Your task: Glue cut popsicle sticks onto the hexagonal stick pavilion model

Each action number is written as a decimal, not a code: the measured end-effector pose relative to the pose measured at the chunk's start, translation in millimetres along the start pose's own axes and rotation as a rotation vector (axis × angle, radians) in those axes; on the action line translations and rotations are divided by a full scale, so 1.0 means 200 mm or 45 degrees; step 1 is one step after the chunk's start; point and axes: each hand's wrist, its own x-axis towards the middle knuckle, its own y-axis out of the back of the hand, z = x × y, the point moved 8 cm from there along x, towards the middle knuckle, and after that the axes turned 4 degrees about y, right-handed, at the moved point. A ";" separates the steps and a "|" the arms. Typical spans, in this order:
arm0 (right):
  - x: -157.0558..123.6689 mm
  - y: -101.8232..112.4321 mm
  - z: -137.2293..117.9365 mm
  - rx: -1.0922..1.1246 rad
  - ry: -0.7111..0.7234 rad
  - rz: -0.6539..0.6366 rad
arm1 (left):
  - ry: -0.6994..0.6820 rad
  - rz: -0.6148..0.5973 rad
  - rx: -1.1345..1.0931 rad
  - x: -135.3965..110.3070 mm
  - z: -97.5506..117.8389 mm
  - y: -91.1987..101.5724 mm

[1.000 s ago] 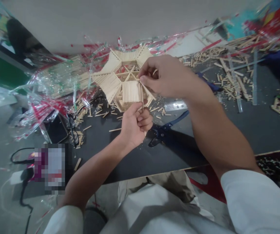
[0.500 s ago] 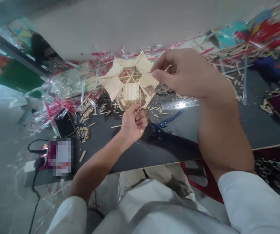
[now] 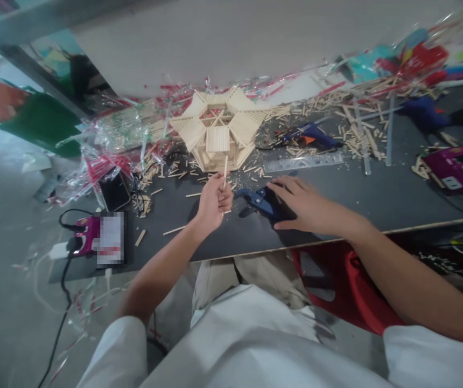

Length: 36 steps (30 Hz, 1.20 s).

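Observation:
My left hand [image 3: 214, 203] is closed around a thin wooden stick [image 3: 225, 168], which points up from the fingers. Just beyond it stands a star-shaped model of wooden sticks [image 3: 218, 140], with slatted panels flaring around an open, spoked middle. A blue hand cutter [image 3: 262, 201] lies on the dark table, its jaws toward my left hand. Over its handles hovers or rests my right hand [image 3: 310, 209], fingers and thumb apart on either side; whether they touch the handles I cannot tell.
A clear ruler [image 3: 304, 161] and a blue glue gun [image 3: 314, 136] lie behind my right hand. Short stick offcuts [image 3: 360, 129] and plastic wrapping [image 3: 114, 134] litter the table [image 3: 183, 253]. At left are a phone [image 3: 113, 189] and a purple power strip [image 3: 86, 236].
My right hand has come down from beside the model to the blue cutter, its pinched fingers spreading. The left hand still holds its stick. The view has shifted slightly.

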 end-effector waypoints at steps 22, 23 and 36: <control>0.14 0.13 -0.15 0.407 -0.250 -0.005 | -0.436 0.017 0.354 0.05 0.07 0.08; 0.15 0.13 -0.17 0.450 -0.233 -0.005 | -0.429 0.010 0.372 0.05 0.07 0.08; 0.21 0.10 -0.25 0.493 -0.233 -0.086 | -0.368 0.064 0.573 0.04 0.05 0.08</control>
